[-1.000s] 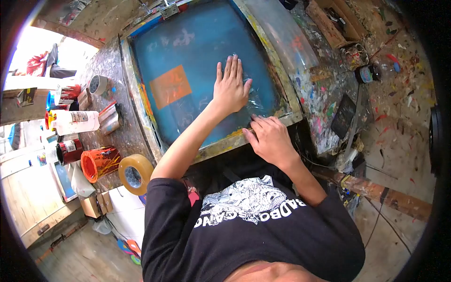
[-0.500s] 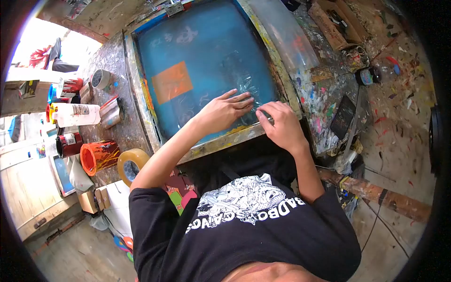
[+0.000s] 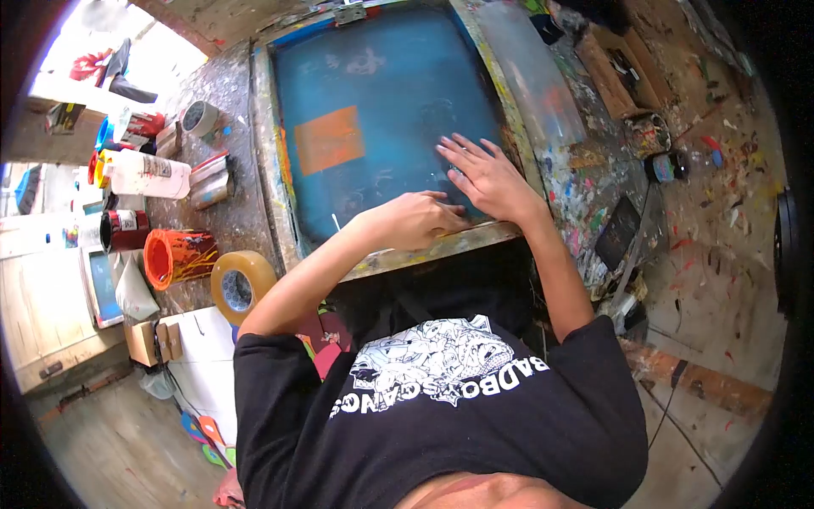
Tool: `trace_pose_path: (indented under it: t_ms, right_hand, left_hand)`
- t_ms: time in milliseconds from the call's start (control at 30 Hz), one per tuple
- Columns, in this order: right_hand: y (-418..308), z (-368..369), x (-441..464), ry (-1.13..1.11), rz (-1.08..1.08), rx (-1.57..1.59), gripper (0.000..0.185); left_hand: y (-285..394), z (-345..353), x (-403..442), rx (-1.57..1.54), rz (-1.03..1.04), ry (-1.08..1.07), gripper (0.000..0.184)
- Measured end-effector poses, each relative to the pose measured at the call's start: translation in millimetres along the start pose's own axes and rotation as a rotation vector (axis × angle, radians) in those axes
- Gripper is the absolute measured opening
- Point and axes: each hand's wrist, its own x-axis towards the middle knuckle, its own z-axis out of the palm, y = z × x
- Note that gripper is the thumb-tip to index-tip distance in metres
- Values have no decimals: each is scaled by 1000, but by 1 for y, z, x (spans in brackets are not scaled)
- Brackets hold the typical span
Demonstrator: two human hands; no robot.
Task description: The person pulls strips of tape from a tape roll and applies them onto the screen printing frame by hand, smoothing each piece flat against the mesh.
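A framed screen with blue mesh [image 3: 390, 93] lies in front of me, an orange rectangle [image 3: 329, 141] on its left part. My left hand [image 3: 415, 220] is low over the mesh by the near frame edge, its fingers bent and drawn together; what they pinch is too small to make out. Just beyond it, to the right, my right hand [image 3: 487, 174] rests palm down on the mesh with its fingers spread and nothing held. The hands are close together. Faint clear wrinkles show on the mesh near the right fingertips.
Left of the frame are a tape roll [image 3: 243, 287], an orange-red container [image 3: 180, 258], a white bottle [image 3: 150, 174] and a grey cup [image 3: 200, 118]. On the right are a clear sheet [image 3: 530, 76], a cardboard box [image 3: 606, 76] and a dark jar [image 3: 666, 167].
My left hand has moved back toward the near edge and its fingers have bent. My right hand has moved forward onto the mesh and spread its fingers. The view has shifted slightly.
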Motion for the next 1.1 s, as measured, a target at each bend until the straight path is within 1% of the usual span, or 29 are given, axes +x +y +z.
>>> trace_pose_path:
  t_ms: [33,67,100,133,167,200,233,267,300,333,367,400,467,500,533,567,600,633,667,700,733,767,833,867,933,967,1033,1067,1100]
  right_hand:
    - [3,5,3,-65,-23,-149,48]
    - [9,3,-7,-64,-23,-148,48]
    - [3,-3,-3,-121,43,-173,48]
    - [-5,-10,1,-178,113,-203,48]
    - [-16,-32,-6,-210,246,-260,47]
    - [-31,-32,5,-242,316,-264,46]
    - [-36,-19,11,-215,257,-282,45]
    - [-34,-18,9,-189,240,-322,44]
    - [-51,-18,5,-47,186,-215,44]
    - [-74,-10,20,-83,145,-144,44]
    - [-94,-13,30,-55,20,-44,46]
    - [-127,1,36,-49,-120,86,49]
    - [-156,23,46,-109,-219,125,61]
    - [-193,52,52,-108,-313,158,70]
    - [-227,82,60,-112,-420,179,79]
    - [-236,98,65,-109,-418,170,79]
    - [-255,113,65,-140,-436,121,86]
    - [-265,125,69,-168,-451,65,93]
    - [-270,133,71,-162,-455,62,93]
    - [-273,137,71,-170,-432,124,91]
    - [-273,140,74,-169,-410,177,89]
    - [-269,141,82,-161,-417,167,89]
    - [-254,139,99,-115,-326,249,83]
    - [-240,142,120,-153,-424,306,78]
    - [-237,144,128,-216,-480,296,72]
    - [-238,142,133,-198,-471,302,72]
    - [-242,140,141,-374,-505,386,56]
    - [-243,143,141,-365,-513,392,56]
    - [-242,147,135,-340,-499,451,46]
  left_hand:
    - [11,-11,3,-154,-174,-54,58]
    - [24,-21,13,-313,-334,-121,57]
    - [51,-31,6,-365,-460,-102,55]
    - [54,-14,-14,-287,-330,122,51]
    - [62,-10,-26,-276,-253,283,50]
    - [77,-16,-57,-229,-257,441,49]
    - [95,-23,-82,-242,-351,514,47]
    - [108,-27,-95,-278,-404,582,45]
    - [132,-25,-142,-199,-666,896,40]
    - [161,-23,-167,-99,-918,1110,38]
    - [156,-25,-168,-63,-872,1044,42]
    - [175,-3,-210,283,-1124,1117,49]
    - [185,10,-233,316,-1218,1022,58]
    - [189,13,-244,321,-1219,999,58]
    - [190,20,-248,399,-1272,900,58]
    - [181,27,-245,471,-1308,809,58]
    - [179,35,-260,478,-1316,808,58]
    - [166,39,-274,490,-1294,705,54]
    - [158,42,-285,502,-1270,603,51]
    - [159,39,-282,530,-1250,624,45]
    - [158,38,-285,536,-1244,625,45]
    - [156,38,-288,516,-1232,614,45]
    - [156,41,-288,488,-1218,594,44]
    - [156,38,-287,504,-1214,601,42]
    - [157,39,-285,517,-1209,610,41]
    - [157,36,-285,519,-1201,610,41]
    - [155,40,-285,512,-1195,623,40]
    - [156,38,-285,504,-1198,620,39]
    - [155,40,-285,482,-1198,623,38]
